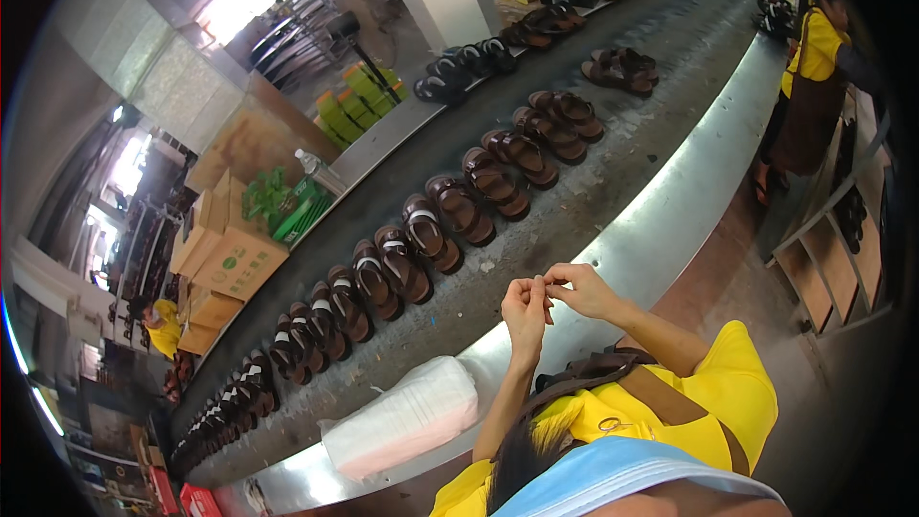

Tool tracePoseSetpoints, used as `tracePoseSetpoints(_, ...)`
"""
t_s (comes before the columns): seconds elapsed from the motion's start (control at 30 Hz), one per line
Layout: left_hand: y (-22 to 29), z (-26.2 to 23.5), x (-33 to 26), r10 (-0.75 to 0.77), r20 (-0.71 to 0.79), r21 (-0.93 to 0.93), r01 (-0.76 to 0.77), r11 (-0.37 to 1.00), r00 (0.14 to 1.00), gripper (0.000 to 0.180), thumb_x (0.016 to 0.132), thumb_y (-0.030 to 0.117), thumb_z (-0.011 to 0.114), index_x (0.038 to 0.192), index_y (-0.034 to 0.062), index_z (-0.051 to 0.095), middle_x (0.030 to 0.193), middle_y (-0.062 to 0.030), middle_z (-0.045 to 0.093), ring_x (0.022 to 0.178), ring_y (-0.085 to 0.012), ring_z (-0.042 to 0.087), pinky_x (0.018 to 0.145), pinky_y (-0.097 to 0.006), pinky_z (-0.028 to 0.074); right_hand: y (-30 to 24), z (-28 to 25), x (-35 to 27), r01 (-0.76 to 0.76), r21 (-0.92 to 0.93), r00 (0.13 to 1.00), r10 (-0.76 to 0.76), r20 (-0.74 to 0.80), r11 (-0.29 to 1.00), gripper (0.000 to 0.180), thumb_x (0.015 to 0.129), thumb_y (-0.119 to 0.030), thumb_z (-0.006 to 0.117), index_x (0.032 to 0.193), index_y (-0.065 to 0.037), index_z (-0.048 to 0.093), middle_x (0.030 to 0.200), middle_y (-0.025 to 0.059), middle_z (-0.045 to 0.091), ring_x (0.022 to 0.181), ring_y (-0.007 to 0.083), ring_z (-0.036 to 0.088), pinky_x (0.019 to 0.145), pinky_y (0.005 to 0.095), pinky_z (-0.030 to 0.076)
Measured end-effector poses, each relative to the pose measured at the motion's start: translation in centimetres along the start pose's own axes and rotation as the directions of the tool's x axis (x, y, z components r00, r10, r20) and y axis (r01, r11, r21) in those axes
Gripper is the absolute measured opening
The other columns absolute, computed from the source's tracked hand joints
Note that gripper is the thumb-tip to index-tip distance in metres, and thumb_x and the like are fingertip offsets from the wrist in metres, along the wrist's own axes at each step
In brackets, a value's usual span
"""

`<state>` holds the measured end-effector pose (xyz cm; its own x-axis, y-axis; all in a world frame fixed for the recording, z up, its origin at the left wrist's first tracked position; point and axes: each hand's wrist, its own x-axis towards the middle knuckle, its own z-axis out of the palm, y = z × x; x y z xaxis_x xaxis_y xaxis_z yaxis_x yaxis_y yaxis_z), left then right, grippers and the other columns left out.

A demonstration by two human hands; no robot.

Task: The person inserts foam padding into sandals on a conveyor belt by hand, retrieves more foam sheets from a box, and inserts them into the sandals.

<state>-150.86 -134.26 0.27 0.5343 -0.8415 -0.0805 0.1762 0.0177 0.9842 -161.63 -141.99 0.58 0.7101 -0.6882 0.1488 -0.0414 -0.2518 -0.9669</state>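
Observation:
My left hand (526,314) and my right hand (581,291) meet above the metal edge of the bench, fingertips pinched together. Whatever lies between the fingers, if anything, is too small to make out. Beyond them a long row of brown sandals (466,211) stands on the dark conveyor belt (536,239), apart from both hands. Left of my left forearm, a white plastic-wrapped pack (402,418) with a pinkish side rests on the metal ledge (661,220).
Across the belt stand cardboard boxes (230,249), a green plastic basket (304,211) and a clear bottle (321,172). Black sandals (464,69) sit on the far ledge. A person in yellow (814,67) works at the right, near a shelf rack (833,258); another person (163,325) is at far left.

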Motion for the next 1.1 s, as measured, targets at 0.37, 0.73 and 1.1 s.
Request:
tracePoseSetpoints(0.37,0.1,0.9,0.9,0.009,0.01,0.194,-0.011,0.981,1.0,0.02,0.089,0.017,0.056,0.08,0.0013,0.049,0.059,-0.0036,0.054,0.045,-0.0066,0.047,0.036,-0.019,0.037,0.8,-1.3,0.9,0.074,-0.137,0.997,-0.07,0.035,0.988,0.011,0.08,-0.01,0.057,0.083,-0.001,0.061,0.074,0.0128,0.06,0.066,0.0264,0.058,0.06,0.0328,0.044)
tracePoseSetpoints(0.73,-0.2,2.9,1.3,0.141,-0.002,0.144,-0.139,0.98,0.99,0.02,0.093,0.018,0.049,0.08,0.0024,0.047,0.057,-0.0006,0.049,0.044,-0.0054,0.043,0.037,-0.019,0.035,2.0,-2.4,1.5,-0.079,0.15,0.994,0.066,0.09,0.986,0.023,0.087,-0.021,0.056,0.1,-0.002,0.057,0.09,0.0063,0.06,0.077,0.0156,0.058,0.067,0.0295,0.046)
tracePoseSetpoints(1.1,-0.1,4.4,1.5,0.333,-0.142,0.084,-0.323,0.943,0.932,0.017,0.093,0.016,0.05,0.08,0.005,0.047,0.062,0.0031,0.046,0.05,-0.0016,0.039,0.042,-0.016,0.03,1.3,-2.5,1.3,-0.552,0.524,0.818,0.298,0.492,0.649,0.034,0.093,-0.042,0.042,0.107,-0.013,0.049,0.091,-0.0025,0.051,0.087,0.0074,0.049,0.078,0.03,0.044)
